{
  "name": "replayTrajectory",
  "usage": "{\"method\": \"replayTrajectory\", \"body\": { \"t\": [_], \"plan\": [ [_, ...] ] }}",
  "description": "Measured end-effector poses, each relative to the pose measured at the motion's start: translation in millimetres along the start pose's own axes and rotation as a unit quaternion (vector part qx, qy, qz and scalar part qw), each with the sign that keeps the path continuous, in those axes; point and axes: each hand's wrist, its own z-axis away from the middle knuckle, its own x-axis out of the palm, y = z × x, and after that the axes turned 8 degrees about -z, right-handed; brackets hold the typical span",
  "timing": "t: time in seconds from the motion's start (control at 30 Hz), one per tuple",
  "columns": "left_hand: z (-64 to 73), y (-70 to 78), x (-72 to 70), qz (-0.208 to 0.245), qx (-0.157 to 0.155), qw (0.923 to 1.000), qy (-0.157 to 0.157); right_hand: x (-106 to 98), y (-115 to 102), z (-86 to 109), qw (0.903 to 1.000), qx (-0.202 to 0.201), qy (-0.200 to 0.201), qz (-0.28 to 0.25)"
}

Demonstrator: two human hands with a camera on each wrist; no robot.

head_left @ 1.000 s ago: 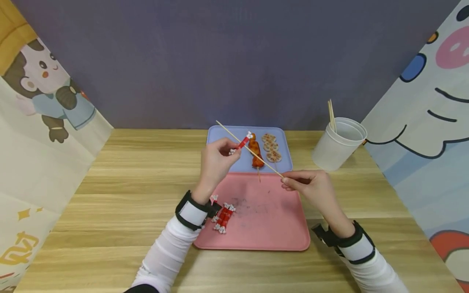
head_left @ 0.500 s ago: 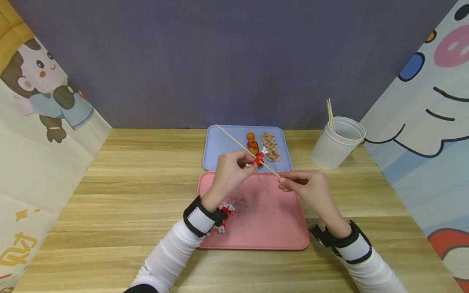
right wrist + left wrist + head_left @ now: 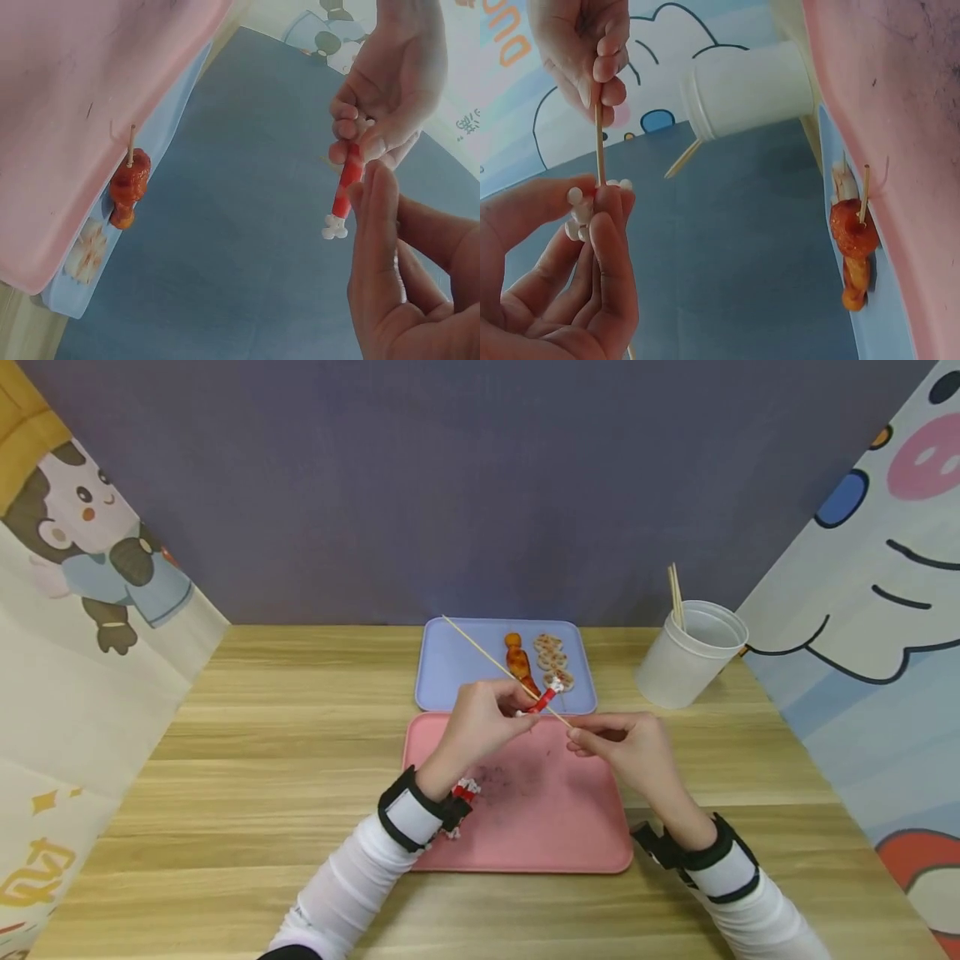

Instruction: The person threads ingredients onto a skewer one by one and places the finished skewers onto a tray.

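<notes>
My left hand point(image 3: 486, 720) pinches a red piece with knobbed white bone-shaped ends point(image 3: 549, 697) between thumb and fingers. A thin wooden skewer point(image 3: 480, 647) crosses this piece and appears to pass through it; fingers hide the exact spot. My right hand point(image 3: 633, 747) pinches the skewer near its lower right end, close to the left hand. In the right wrist view the red piece point(image 3: 347, 187) shows lengthwise, one white end free. Beneath the hands lies a pink tray point(image 3: 555, 835). Similar red-and-white pieces point(image 3: 466, 789) lie on its left part, partly behind my left wrist.
Behind the pink tray is a blue tray point(image 3: 457, 664) bearing a sauce-coated skewer of food point(image 3: 517, 658) and a skewer of lotus root slices point(image 3: 550, 647). A white bucket point(image 3: 671, 672) with several wooden sticks point(image 3: 677, 597) stands at the back right.
My left hand has moved right and down along the skewer with the red piece, ending close to my right hand. The right hand has barely moved.
</notes>
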Motion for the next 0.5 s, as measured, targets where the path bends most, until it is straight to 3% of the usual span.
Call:
{"method": "replayTrajectory", "body": {
  "t": [0.13, 0.3, 0.43, 0.5],
  "plan": [
    [0.7, -0.3, 2.6, 0.005, 0.013, 0.9999, 0.001, -1, 0, 0.9, 0.9999, -0.006, 0.004, 0.008],
    [0.2, -2.3, 3.1, 0.005, 0.007, 1.0, 0.001, -1, 1, -0.5, 0.9996, -0.008, 0.003, 0.027],
    [-0.7, -5.4, -2.5, 0.005, 0.014, 0.9994, -0.03, -4, 5, -2.7, 0.9994, -0.018, 0.006, 0.028],
    [0.2, -8.7, -8.5, -0.016, 0.015, 0.9987, -0.046, -7, 6, -3.2, 0.9994, -0.02, 0.011, 0.026]
  ]
}}
